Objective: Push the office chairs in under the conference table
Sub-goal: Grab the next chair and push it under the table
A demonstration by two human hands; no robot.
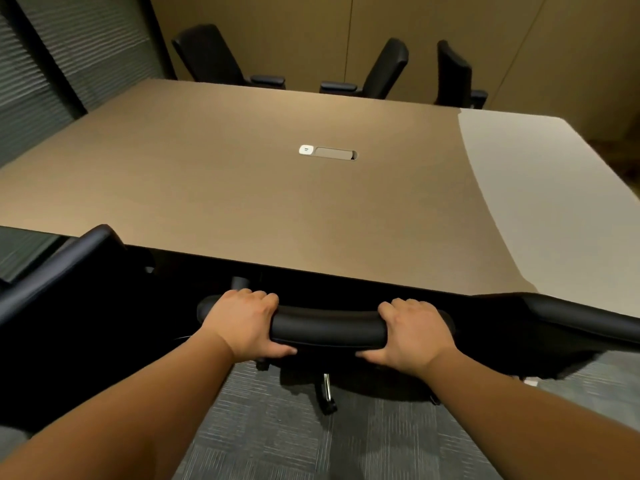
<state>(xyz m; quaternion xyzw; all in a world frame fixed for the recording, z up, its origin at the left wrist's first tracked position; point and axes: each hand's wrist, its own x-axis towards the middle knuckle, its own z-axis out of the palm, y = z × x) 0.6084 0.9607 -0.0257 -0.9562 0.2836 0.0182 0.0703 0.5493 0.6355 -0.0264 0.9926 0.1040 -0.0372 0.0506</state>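
We grip the top edge of the middle chair's backrest (325, 327) with our left hand (242, 320) and right hand (412, 334), fingers curled over it, seat already under the conference table (242, 188), while three far chairs (381, 69) look unpushed.

A single head-worn view is aimed forward and downward, close above the chair back (327, 325) at lower centre; the surface (242, 188) is spread across mid-frame.

Grey carpet (277, 441), window blinds (38, 91) at left, tan wall panels (311, 39) behind.
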